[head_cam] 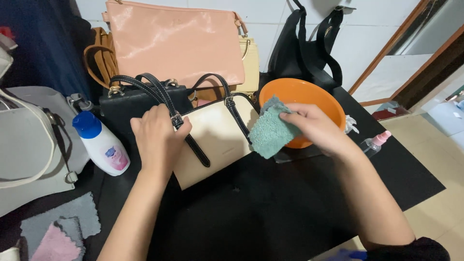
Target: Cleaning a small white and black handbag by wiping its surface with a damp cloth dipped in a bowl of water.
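Pinching a teal cloth between thumb and fingers, our right hand holds it up just in front of the orange bowl, the cloth hanging off the fingertips toward the cream handbag. Our left hand lies flat w/ fingers curled down over the bag's top edge, pressing on the black strap near its buckle & pinning the bag to the black table.

Step in hand, as we judge it: bag is steadied, cloth is ready but not yet touching the bag; there's a small gap btwn cloth & the bag's right end. Next move calls for bringing the cloth down flat on the cream panel while the left hand keeps the bag from sliding.

Around: white bottle w/ blue cap left of the bag, small spray bottle right of the bowl, grey & pink rags at lower left.
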